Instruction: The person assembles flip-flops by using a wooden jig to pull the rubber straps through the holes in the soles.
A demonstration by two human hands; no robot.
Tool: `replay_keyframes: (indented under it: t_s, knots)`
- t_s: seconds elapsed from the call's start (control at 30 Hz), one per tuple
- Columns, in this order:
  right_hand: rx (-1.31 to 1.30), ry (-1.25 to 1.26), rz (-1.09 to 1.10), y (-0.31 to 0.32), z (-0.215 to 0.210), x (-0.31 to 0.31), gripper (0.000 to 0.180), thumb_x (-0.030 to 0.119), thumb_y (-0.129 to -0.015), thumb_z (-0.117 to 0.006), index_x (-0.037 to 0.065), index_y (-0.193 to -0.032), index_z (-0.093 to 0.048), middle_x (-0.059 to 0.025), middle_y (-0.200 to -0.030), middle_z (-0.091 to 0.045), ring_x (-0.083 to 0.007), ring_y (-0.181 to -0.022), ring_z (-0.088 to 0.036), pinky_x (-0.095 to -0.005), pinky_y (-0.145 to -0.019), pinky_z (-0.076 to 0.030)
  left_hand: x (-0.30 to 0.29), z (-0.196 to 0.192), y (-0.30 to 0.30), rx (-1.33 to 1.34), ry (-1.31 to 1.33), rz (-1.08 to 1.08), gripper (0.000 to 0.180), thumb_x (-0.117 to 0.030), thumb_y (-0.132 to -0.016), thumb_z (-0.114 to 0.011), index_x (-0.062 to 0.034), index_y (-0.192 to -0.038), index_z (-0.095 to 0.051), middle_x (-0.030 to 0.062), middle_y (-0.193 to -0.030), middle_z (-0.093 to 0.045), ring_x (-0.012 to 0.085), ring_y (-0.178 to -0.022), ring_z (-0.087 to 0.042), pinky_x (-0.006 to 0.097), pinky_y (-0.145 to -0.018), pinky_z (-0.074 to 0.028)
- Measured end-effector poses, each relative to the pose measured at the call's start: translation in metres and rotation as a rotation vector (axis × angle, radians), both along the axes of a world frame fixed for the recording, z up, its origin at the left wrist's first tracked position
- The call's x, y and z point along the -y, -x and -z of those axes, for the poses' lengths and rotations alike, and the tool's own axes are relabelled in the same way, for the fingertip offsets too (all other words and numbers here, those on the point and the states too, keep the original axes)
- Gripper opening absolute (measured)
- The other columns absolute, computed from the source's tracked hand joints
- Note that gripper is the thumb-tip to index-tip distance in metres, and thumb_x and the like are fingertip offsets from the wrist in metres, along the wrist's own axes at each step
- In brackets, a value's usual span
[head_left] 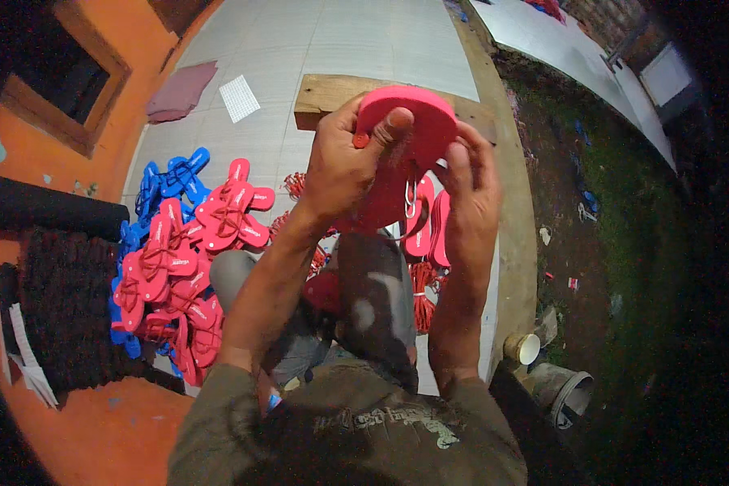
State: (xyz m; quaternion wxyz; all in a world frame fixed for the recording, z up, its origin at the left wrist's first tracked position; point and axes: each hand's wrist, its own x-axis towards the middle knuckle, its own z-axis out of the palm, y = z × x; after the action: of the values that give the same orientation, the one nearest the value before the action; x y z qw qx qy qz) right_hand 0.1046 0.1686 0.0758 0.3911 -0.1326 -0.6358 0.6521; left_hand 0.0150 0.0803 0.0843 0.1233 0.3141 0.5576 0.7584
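A pink-red flip-flop sole (417, 109) is held up before me, above a wooden block. My left hand (344, 162) is closed around its left side, thumb pressed on the face. A small round red plug (361, 141) shows beside that thumb. My right hand (471, 182) has bent fingers against the sole's right edge, seeming to grip it. Below, between the hands, hangs a thin pale metal-looking loop (411, 196) with a red strap (403, 231); how they join the sole is unclear.
The wooden block (320, 97) lies on the tiled floor. Pink flip-flops (166, 255) and blue ones (188, 170) are heaped at left, with more pink soles (439, 231) and bundled red straps (423, 304) by my legs. A bucket (571, 397) stands at lower right.
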Motion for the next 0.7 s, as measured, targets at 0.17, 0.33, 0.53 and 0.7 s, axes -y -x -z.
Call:
replay_keyframes:
  t_s: [0.17, 0.33, 0.53, 0.7]
  knots:
    - [0.024, -0.065, -0.085, 0.010, 0.004, 0.000, 0.035, 0.032, -0.090, -0.045, -0.001, -0.096, -0.055, -0.0076, -0.080, -0.060, -0.0118, -0.073, -0.054, -0.0262, -0.066, -0.044, 0.011, -0.006, -0.007, -0.173, 0.268, -0.164, 0.044, -0.042, -0.084, -0.053, 0.0001, -0.097, -0.057, 0.0053, -0.081, -0.062, 0.0115, -0.074, -0.056, 0.025, -0.067, -0.046]
    - [-0.014, -0.089, -0.117, 0.004, 0.010, 0.005, 0.035, 0.032, -0.091, -0.044, -0.001, -0.095, -0.054, -0.0076, -0.082, -0.059, -0.0118, -0.073, -0.053, -0.0269, -0.066, -0.043, 0.004, 0.011, -0.025, -0.261, 0.074, -0.349, 0.044, -0.042, -0.084, -0.053, 0.0000, -0.095, -0.058, 0.0069, -0.081, -0.062, 0.0128, -0.072, -0.057, 0.027, -0.068, -0.045]
    - [-0.028, -0.149, -0.132, -0.002, 0.007, 0.012, 0.036, 0.033, -0.090, -0.044, 0.001, -0.102, -0.053, -0.0074, -0.090, -0.060, -0.0113, -0.079, -0.055, -0.0230, -0.069, -0.043, 0.015, 0.023, -0.029, -0.514, 0.027, -0.431, 0.035, -0.032, -0.084, -0.053, 0.0000, -0.100, -0.055, 0.0094, -0.084, -0.062, 0.0186, -0.075, -0.057, 0.029, -0.068, -0.045]
    - [0.062, -0.458, -0.037, 0.019, -0.012, 0.015, 0.036, 0.029, -0.086, -0.051, 0.000, -0.109, -0.050, -0.0104, -0.103, -0.057, -0.0180, -0.092, -0.054, -0.0300, -0.081, -0.043, 0.083, 0.061, -0.110, -0.283, -0.007, -0.404, 0.041, -0.037, -0.082, -0.054, -0.0006, -0.102, -0.051, 0.0111, -0.090, -0.057, 0.0204, -0.082, -0.055, 0.032, -0.073, -0.044]
